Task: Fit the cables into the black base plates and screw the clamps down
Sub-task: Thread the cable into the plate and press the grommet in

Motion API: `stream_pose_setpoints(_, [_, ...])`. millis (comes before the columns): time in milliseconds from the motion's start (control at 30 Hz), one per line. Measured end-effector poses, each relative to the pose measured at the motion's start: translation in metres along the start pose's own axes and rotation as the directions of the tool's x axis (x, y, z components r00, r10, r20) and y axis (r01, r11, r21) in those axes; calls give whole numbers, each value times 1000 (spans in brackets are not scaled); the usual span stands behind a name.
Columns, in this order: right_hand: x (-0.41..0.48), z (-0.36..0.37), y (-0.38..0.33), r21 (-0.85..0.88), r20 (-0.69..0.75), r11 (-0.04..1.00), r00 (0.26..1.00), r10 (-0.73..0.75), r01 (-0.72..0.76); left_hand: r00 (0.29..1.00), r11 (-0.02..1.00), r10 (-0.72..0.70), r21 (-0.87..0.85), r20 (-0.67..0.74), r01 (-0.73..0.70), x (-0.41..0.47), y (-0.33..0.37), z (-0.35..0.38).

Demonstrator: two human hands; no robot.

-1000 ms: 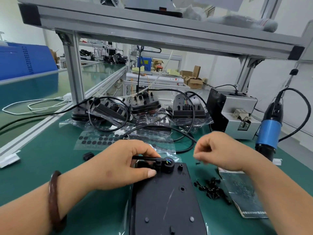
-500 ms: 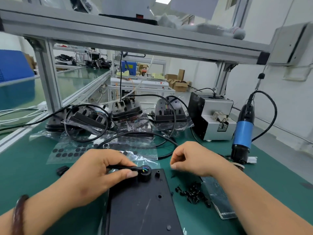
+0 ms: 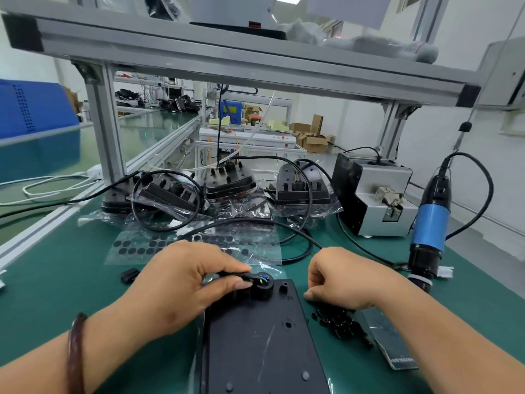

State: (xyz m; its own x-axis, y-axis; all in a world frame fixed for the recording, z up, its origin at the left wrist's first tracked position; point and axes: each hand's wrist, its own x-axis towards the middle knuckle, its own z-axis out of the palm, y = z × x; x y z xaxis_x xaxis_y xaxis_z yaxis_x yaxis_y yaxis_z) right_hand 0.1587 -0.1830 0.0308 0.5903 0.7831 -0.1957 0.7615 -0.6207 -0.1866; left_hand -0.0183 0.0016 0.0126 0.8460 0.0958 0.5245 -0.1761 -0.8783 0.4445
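Observation:
A black base plate [image 3: 261, 345] lies on the green mat in front of me. At its far edge my left hand [image 3: 184, 282] pinches a black cable [image 3: 233, 275] between thumb and fingers, holding its end with coloured wires against a round black fitting [image 3: 262, 285]. The cable loops away behind the hands [image 3: 284, 226]. My right hand [image 3: 341, 280] hovers with curled fingers over a heap of small black screws [image 3: 341, 322] right of the plate; whether it holds one is hidden.
A blue electric screwdriver [image 3: 430, 223] hangs at the right beside a grey screw feeder box [image 3: 377, 200]. Several black housings in plastic bags [image 3: 233, 186] and a sheet of black round pads [image 3: 136, 247] lie behind. A foil packet [image 3: 392, 345] lies by the screws.
My right hand has dropped from above the plate's far corner down to the screw heap. My left hand keeps its hold on the cable at the fitting. The camera has shifted.

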Motion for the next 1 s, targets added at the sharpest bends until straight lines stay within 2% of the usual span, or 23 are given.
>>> stream_pose_setpoints(167, [0,1,-2,-50,20,999,1000,-21,22,1000,1000,9,9,-1,-9,0,0,0])
stream_pose_setpoints(233, [1,0,-3,-40,-17,999,1000,-24,24,1000,1000,8,20,-8,-8,0,-1,0])
stream_pose_setpoints(267, [1,-2,-4,2,-89,1000,996,-29,29,1000,1000,12,29,-12,-12,0,-1,1])
stream_pose_setpoints(333, [0,-6,-10,240,-315,962,948,-53,133,999,999,28,39,-20,-27,0,-2,1])
stream_pose_setpoints(400, [-6,-9,-24,487,-474,796,874,-104,359,999,999,37,36,-30,-36,0,-3,2])
stream_pose_setpoints(433, [-9,-8,-34,537,-498,716,853,-159,447,999,999,39,35,-34,-38,0,-3,2])
stream_pose_setpoints(500, [-14,-1,-52,530,-509,651,818,-269,544,998,998,46,39,-37,-45,1,-3,2])
stream_pose_setpoints(567, [-14,6,-62,468,-521,669,792,-319,578,997,997,64,50,-48,-62,2,-3,3])
stream_pose_setpoints(700, [-13,10,-61,416,-539,701,778,-322,579,997,997,55,59,-47,-53,2,-1,2])
stream_pose_setpoints(1000, [-13,9,-57,410,-518,686,772,-368,602,999,998,34,51,-17,-33,1,-1,1])
